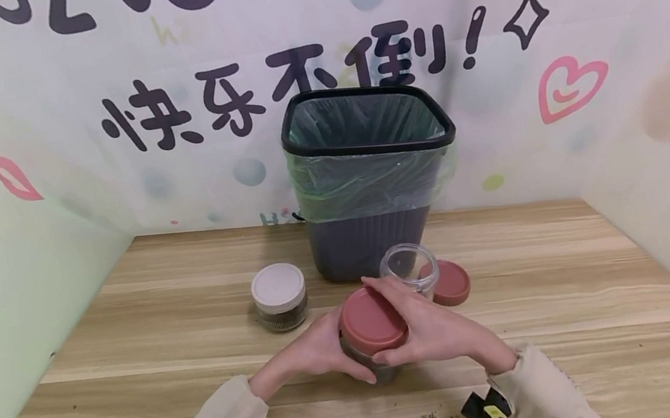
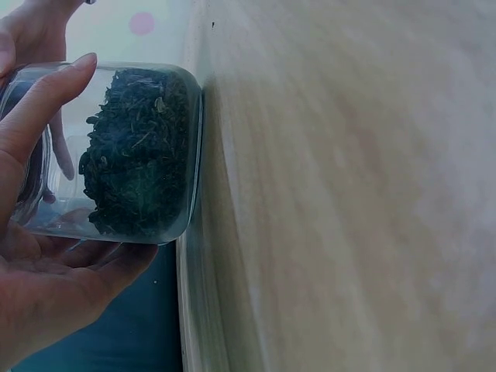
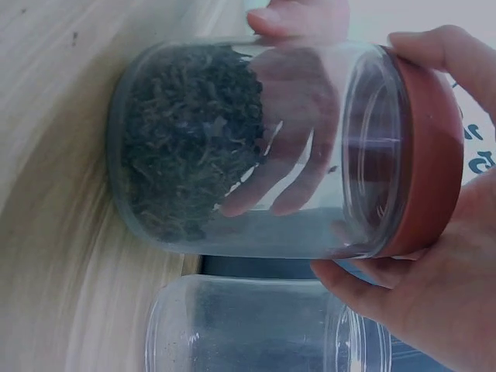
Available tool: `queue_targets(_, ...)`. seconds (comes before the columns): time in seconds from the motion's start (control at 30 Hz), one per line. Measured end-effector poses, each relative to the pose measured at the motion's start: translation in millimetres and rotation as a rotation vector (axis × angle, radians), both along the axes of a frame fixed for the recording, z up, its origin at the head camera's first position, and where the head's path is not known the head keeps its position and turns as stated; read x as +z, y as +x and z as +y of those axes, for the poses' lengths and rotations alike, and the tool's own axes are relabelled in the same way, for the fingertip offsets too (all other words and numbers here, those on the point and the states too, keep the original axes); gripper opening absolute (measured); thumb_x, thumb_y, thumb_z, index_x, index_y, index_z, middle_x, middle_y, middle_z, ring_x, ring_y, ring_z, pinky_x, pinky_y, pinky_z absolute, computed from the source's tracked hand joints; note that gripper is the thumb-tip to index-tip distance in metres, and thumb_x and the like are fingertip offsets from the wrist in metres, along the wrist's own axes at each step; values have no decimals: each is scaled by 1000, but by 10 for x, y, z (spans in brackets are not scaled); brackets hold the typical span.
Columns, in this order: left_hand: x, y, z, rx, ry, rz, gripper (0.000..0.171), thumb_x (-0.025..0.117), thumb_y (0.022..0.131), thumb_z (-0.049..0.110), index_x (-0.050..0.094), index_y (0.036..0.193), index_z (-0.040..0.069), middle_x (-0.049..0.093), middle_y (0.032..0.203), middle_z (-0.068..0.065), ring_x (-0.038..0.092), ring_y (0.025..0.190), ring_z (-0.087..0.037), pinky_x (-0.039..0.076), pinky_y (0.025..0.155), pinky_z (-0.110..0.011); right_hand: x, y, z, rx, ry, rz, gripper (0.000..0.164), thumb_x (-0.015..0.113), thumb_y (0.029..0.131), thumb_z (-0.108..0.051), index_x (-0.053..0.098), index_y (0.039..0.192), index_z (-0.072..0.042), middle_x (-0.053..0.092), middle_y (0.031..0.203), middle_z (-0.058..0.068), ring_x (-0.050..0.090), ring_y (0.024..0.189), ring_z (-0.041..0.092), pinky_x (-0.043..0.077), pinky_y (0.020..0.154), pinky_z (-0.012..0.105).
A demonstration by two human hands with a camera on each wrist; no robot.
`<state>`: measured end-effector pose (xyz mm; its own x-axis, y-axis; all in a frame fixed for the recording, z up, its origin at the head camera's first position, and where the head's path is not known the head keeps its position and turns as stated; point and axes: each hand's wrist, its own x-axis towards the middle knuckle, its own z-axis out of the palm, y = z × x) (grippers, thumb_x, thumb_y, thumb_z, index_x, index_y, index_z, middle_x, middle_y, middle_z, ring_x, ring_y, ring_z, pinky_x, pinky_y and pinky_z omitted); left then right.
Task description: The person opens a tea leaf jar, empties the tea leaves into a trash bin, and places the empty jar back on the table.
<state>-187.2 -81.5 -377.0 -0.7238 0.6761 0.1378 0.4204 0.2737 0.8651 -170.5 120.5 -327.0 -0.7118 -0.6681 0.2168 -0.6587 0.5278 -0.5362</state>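
Note:
A clear jar (image 3: 232, 147) with a red lid (image 1: 372, 319) stands upright on the table in front of the person. Dark dried leaves, like tea (image 2: 139, 155), fill roughly its lower half. The left hand (image 1: 324, 351) grips the jar's body from the left, with the thumb on the near side. From the right, the right hand (image 1: 437, 329) holds the red lid, its fingers and thumb spread around the rim. Behind the right hand stands a lidless clear jar (image 3: 248, 325). Another red lid (image 1: 452, 283) lies on the table beside that jar.
A dark bin (image 1: 372, 239) with a green liner stands at the back, behind the jars. Left of it sits a small jar with a white lid (image 1: 279, 286) and dark contents. Some dark crumbs (image 1: 429, 417) lie on the wooden table (image 1: 150, 323) near the front.

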Motion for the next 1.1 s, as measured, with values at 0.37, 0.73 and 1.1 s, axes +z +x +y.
queue_targets(0.37,-21,-19,-1,-11,-3,35,90,84,57,21,34,131,14,50,123,1,47,112,-12,37,96,-29,-141,141,-147,-241,25,366,102,72,54,-62,38,124,4,44,111,13,49,93,19,48,76,34)
queue_targets(0.73,-18,-17,-9,-18,4,1,91,83,59,19,31,133,15,48,125,1,46,114,-12,36,97,-29,-121,107,-131,-199,-18,237,88,76,61,-46,38,126,0,44,114,9,49,95,16,48,75,32)
queue_targets(1.1,-14,0,-2,4,-3,7,91,84,56,21,34,132,15,49,123,2,46,112,-11,36,97,-29,-41,59,-49,-112,-64,-5,88,78,63,-36,32,132,-7,45,120,5,48,102,16,45,82,35)
